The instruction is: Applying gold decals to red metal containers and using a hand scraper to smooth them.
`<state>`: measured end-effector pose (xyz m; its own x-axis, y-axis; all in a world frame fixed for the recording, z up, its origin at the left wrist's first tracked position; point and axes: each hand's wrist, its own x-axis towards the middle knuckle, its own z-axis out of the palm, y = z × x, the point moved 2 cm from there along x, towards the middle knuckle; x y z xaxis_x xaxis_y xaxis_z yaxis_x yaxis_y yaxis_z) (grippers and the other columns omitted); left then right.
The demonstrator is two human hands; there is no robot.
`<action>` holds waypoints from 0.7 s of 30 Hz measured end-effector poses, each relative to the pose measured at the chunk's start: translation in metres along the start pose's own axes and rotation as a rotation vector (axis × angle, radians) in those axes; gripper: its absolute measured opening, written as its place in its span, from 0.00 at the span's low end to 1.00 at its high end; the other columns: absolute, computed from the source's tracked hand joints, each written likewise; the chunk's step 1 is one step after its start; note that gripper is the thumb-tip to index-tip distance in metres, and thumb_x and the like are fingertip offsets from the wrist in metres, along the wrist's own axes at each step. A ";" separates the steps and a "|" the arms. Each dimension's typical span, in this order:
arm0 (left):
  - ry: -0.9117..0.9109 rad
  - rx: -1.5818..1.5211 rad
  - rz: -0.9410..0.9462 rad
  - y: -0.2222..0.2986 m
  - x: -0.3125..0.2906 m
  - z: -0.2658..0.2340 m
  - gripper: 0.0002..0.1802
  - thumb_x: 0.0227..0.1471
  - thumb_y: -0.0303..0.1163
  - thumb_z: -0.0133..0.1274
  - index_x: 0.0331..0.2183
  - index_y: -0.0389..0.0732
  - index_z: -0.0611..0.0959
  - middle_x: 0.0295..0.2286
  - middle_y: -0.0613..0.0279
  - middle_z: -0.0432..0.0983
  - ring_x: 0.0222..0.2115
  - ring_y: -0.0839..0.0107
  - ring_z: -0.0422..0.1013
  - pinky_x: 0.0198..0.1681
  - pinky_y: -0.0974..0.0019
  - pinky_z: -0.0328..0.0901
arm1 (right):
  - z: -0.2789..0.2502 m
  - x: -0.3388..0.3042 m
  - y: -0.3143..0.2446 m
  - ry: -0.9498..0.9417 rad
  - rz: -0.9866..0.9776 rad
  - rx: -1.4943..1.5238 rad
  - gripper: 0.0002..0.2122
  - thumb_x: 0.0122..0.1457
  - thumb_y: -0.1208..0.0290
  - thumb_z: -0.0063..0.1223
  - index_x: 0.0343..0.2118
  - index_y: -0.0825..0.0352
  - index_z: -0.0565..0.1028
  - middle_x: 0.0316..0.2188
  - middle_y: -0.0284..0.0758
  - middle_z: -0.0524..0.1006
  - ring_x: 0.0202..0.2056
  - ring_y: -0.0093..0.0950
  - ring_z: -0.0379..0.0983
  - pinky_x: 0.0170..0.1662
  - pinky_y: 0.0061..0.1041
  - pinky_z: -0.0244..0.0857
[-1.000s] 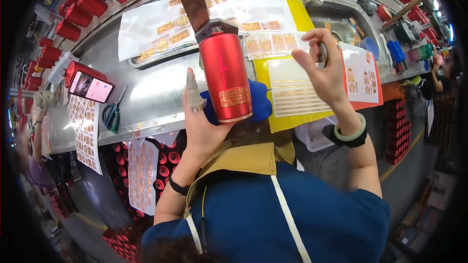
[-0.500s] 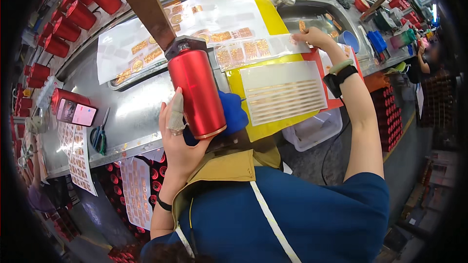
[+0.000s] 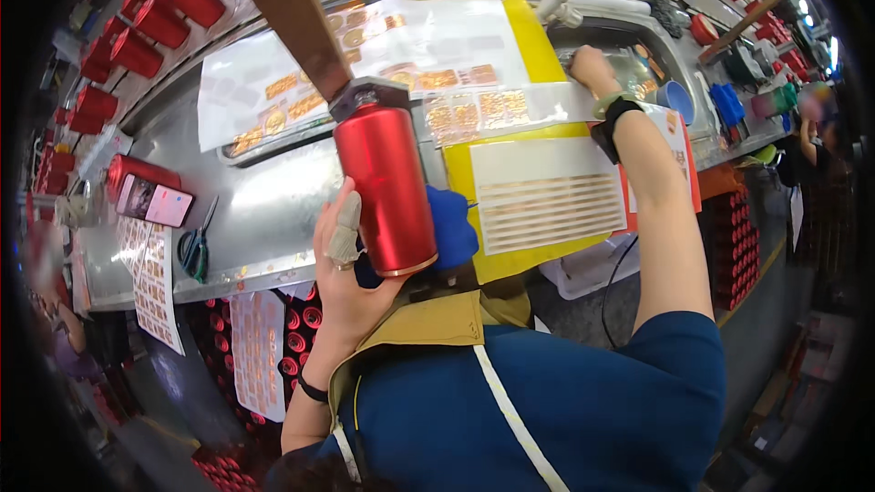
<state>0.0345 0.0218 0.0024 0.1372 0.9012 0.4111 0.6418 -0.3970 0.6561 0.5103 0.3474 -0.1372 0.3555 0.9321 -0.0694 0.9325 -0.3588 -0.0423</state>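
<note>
A shiny red metal cylinder point(image 3: 387, 196) with a dark collar sits tilted against the end of a brown arm point(image 3: 292, 23). My left hand point(image 3: 344, 251), a pale covering on one finger, grips its lower left side, the thumb under its base. My right hand point(image 3: 594, 71) is over the near left part of a metal sink basin point(image 3: 674, 36); its fingers are blurred and partly hidden. Nearest to that hand, a clear strip with gold decals point(image 3: 478, 114) lies across the yellow sheet point(image 3: 463, 182). A blue cloth-like thing point(image 3: 454, 228) is behind the cylinder.
A white sheet with gold stripes point(image 3: 547, 200) lies at front right, a blue cup point(image 3: 674, 102) in the basin. White decal sheets point(image 3: 437, 36) cover a tray at the back. Scissors point(image 3: 194, 251) and a phone point(image 3: 155, 200) are at left. Red cylinders point(image 3: 164, 18) line the back.
My right hand has left the end of the decal strip and moved into the sink basin. The left hand stays on the red cylinder. The whole view has shifted slightly.
</note>
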 end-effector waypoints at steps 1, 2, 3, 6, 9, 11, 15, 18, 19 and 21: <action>0.030 -0.070 -0.068 0.001 -0.003 -0.001 0.58 0.38 0.39 0.78 0.67 0.40 0.65 0.64 0.45 0.60 0.63 0.48 0.61 0.67 0.47 0.54 | -0.013 -0.009 -0.015 -0.015 -0.003 -0.011 0.16 0.57 0.60 0.59 0.45 0.59 0.84 0.46 0.46 0.82 0.50 0.50 0.78 0.53 0.46 0.72; 0.022 -0.003 -0.071 0.003 0.000 -0.002 0.62 0.37 0.42 0.79 0.67 0.38 0.62 0.65 0.44 0.58 0.64 0.48 0.60 0.66 0.51 0.55 | -0.034 -0.018 -0.019 -0.014 -0.038 -0.002 0.15 0.61 0.65 0.53 0.49 0.61 0.82 0.50 0.47 0.81 0.54 0.47 0.77 0.56 0.44 0.71; 0.040 -0.034 -0.118 0.002 0.000 -0.002 0.62 0.36 0.42 0.79 0.67 0.37 0.62 0.64 0.44 0.60 0.64 0.48 0.61 0.66 0.52 0.56 | -0.058 -0.030 -0.024 -0.022 -0.185 -0.003 0.13 0.60 0.63 0.55 0.45 0.58 0.84 0.45 0.45 0.83 0.50 0.47 0.79 0.53 0.42 0.73; 0.014 -0.325 -0.203 -0.009 0.000 0.004 0.58 0.37 0.37 0.78 0.65 0.34 0.65 0.58 0.44 0.71 0.59 0.54 0.69 0.63 0.57 0.61 | -0.111 -0.071 -0.045 0.141 -0.449 0.329 0.12 0.58 0.61 0.60 0.37 0.65 0.84 0.32 0.42 0.84 0.36 0.41 0.81 0.42 0.38 0.72; 0.009 -0.251 -0.190 -0.018 -0.004 0.003 0.57 0.38 0.36 0.78 0.65 0.34 0.66 0.57 0.44 0.72 0.58 0.55 0.70 0.62 0.57 0.62 | -0.154 -0.146 -0.086 0.191 -0.656 0.516 0.07 0.61 0.73 0.60 0.40 0.70 0.82 0.29 0.32 0.83 0.28 0.21 0.74 0.35 0.22 0.67; -0.014 -0.216 -0.152 -0.017 -0.004 0.002 0.61 0.37 0.36 0.79 0.67 0.33 0.63 0.56 0.47 0.73 0.58 0.59 0.70 0.62 0.57 0.63 | -0.178 -0.206 -0.113 0.196 -0.763 0.607 0.06 0.59 0.77 0.61 0.38 0.70 0.81 0.27 0.38 0.81 0.26 0.26 0.74 0.34 0.25 0.68; -0.058 -0.322 -0.170 -0.034 -0.011 0.004 0.62 0.39 0.33 0.77 0.69 0.32 0.58 0.59 0.45 0.71 0.60 0.60 0.69 0.63 0.58 0.62 | -0.193 -0.293 -0.151 0.078 -0.943 0.709 0.05 0.58 0.81 0.62 0.37 0.68 0.81 0.30 0.34 0.81 0.25 0.21 0.71 0.29 0.21 0.63; -0.168 -0.369 -0.176 -0.039 -0.008 0.000 0.65 0.37 0.34 0.78 0.69 0.32 0.56 0.60 0.45 0.70 0.60 0.58 0.68 0.64 0.59 0.62 | -0.204 -0.331 -0.176 -0.111 -1.031 0.942 0.04 0.59 0.82 0.59 0.37 0.69 0.80 0.28 0.36 0.80 0.25 0.21 0.71 0.30 0.21 0.64; -0.169 -0.373 -0.173 -0.037 -0.006 -0.001 0.65 0.37 0.34 0.78 0.69 0.32 0.56 0.60 0.45 0.70 0.60 0.58 0.68 0.64 0.59 0.62 | -0.206 -0.336 -0.184 -0.108 -1.029 0.938 0.04 0.59 0.82 0.59 0.37 0.69 0.80 0.28 0.36 0.80 0.25 0.21 0.71 0.30 0.21 0.64; -0.217 -0.407 -0.180 -0.030 0.000 -0.004 0.60 0.38 0.36 0.77 0.66 0.30 0.62 0.60 0.42 0.68 0.62 0.51 0.65 0.65 0.55 0.60 | -0.204 -0.342 -0.198 -0.320 -0.973 0.891 0.04 0.59 0.81 0.58 0.37 0.69 0.80 0.29 0.38 0.81 0.29 0.23 0.78 0.33 0.22 0.69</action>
<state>0.0117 0.0334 -0.0144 0.2327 0.9600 0.1557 0.3292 -0.2284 0.9162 0.2175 0.1095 0.0987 -0.5617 0.8160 0.1364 0.3940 0.4088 -0.8232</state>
